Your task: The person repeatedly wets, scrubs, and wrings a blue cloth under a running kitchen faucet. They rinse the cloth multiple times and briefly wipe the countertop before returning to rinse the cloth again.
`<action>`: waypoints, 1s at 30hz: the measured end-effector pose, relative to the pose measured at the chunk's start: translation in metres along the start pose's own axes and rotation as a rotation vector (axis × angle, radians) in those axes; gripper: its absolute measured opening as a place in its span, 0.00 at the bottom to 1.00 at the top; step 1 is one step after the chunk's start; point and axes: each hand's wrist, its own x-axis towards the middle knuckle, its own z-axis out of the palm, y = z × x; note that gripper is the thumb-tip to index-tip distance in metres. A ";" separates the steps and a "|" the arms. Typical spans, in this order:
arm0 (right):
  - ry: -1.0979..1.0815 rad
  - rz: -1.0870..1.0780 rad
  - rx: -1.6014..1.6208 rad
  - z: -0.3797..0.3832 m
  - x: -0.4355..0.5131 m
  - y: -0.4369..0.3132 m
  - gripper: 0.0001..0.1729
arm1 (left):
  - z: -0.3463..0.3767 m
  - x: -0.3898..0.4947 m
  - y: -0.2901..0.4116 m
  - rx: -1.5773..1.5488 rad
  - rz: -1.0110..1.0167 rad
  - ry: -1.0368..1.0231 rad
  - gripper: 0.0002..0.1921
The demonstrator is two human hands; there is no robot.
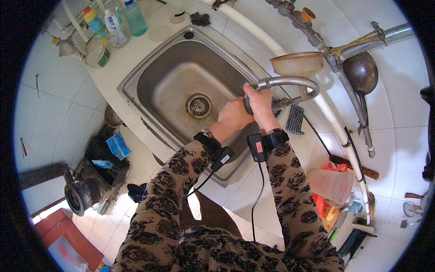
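My left hand (234,114) is closed over the right side of the stainless steel sink (163,74), close against my right hand (260,103). The right hand grips a dark item (249,104), perhaps a scouring pad, beside the spout end of the curved metal faucet (292,81). The fingers hide most of that item, and its exact kind cannot be told. Whether the left hand holds part of it is hidden. No water is plainly visible. The drain strainer (199,106) sits in the sink's bottom. Both wrists wear black straps with small cabled boxes.
Bottles, including a teal one (136,20), and a white tub (97,57) stand at the sink's upper left. A black scrubber (200,19) lies behind it. A striped cloth (295,119) lies right of the faucet, below a plastic funnel (297,63). White pipe (251,25) runs along the wall.
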 end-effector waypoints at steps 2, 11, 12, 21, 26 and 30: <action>0.035 -0.028 -0.107 0.005 0.003 0.006 0.13 | -0.001 -0.001 0.000 0.030 -0.010 0.025 0.25; 0.261 -0.279 -0.635 0.019 0.000 0.028 0.20 | 0.007 -0.002 -0.015 0.098 -0.022 0.047 0.21; 0.239 -0.272 -0.613 0.018 -0.002 0.030 0.21 | 0.008 -0.003 -0.018 0.086 -0.033 0.046 0.21; -0.177 -0.056 -0.330 -0.035 -0.036 0.036 0.14 | 0.011 -0.008 -0.078 -1.009 -0.076 0.039 0.35; -0.136 -0.453 -0.330 -0.048 -0.065 0.033 0.11 | 0.013 -0.010 -0.084 -1.766 -0.135 0.078 0.16; -0.360 -0.283 -0.403 -0.051 -0.084 0.028 0.12 | 0.003 -0.016 -0.077 -1.925 -0.054 0.054 0.13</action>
